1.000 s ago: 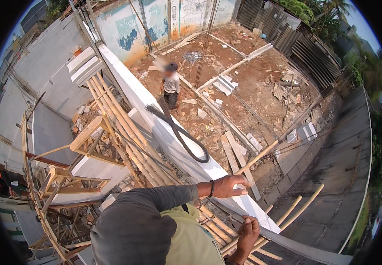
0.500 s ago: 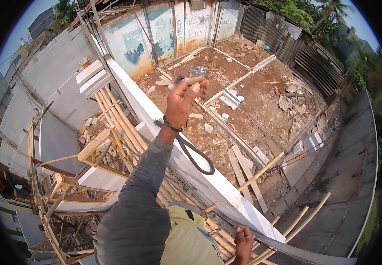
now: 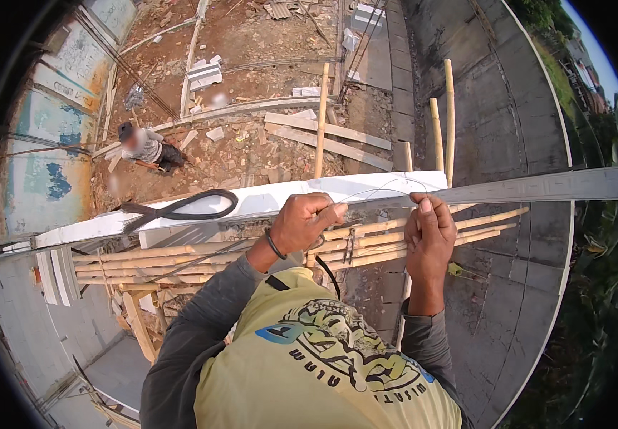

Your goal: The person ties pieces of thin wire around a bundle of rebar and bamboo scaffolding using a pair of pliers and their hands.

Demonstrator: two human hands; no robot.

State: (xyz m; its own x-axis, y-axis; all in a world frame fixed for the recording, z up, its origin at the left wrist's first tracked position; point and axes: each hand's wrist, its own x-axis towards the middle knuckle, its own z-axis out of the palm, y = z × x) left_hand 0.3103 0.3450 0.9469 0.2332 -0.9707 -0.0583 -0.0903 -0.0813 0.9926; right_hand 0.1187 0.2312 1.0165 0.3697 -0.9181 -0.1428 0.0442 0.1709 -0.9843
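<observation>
White wall top (image 3: 273,196) runs slantwise across the view, with both hands at its near edge, toward the right end. Thin dark wire (image 3: 395,179) between them: it leaves the fingertips of the left hand (image 3: 305,220), bows up in a shallow loop against the white surface, and comes down to the fingertips of the right hand (image 3: 430,239). Left thumb and forefinger pressed together on the wire, remaining fingers folded into the palm. Right thumb and forefinger likewise closed in a pinch, set a little apart from the left, at the far end of the loop; other fingers curled under. Cannot tell whether the loop touches the wall or hangs just above it. Black band (image 3: 275,244) round the left wrist. Farther left, well apart from the fingers, a bundle of black wire (image 3: 153,212), doubled into an eye, lies on the wall top, loose ends pointing left. Grey strip (image 3: 538,187) extends rightward past the right hand. Bamboo poles (image 3: 144,252) lie side by side below the wall, passing behind both hands. Beyond the wall, pale boards (image 3: 330,139) on rubble; a co-worker (image 3: 148,146) stands at upper left.
</observation>
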